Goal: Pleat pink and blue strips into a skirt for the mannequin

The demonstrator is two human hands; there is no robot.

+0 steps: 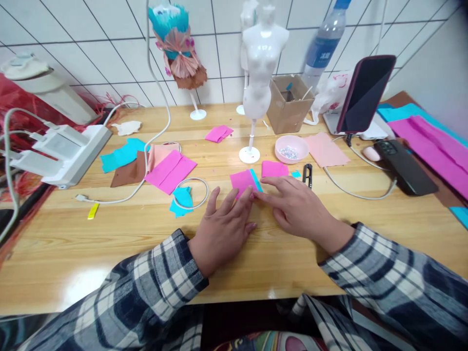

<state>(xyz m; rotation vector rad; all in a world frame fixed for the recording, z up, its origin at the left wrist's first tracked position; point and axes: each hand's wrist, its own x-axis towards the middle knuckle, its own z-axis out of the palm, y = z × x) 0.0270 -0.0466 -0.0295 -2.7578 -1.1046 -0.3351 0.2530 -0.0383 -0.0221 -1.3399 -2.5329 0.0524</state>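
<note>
A small piece of pink crepe paper (241, 181) lies flat on the table in front of me, with a narrow blue strip (256, 180) along its right edge. My left hand (227, 226) rests palm down with fingers spread, its fingertips on the lower edge of the pink piece. Stretched fingers of my right hand (302, 207) reach the lower end of the blue strip; its thumb is partly tucked under. Just beyond my right hand lie a folded pink piece (275, 168), a tiny blue scrap (296, 174) and a small black cutter-like tool (307, 175).
A white mannequin (259, 68) stands behind the papers, beside a pink bowl of beads (291, 149) and a cardboard box (290, 107). A paper-dressed mannequin (183, 53), power strip (76, 156), loose cable (168, 112), paper pieces (171, 171) and phones (405, 165) surround the work area.
</note>
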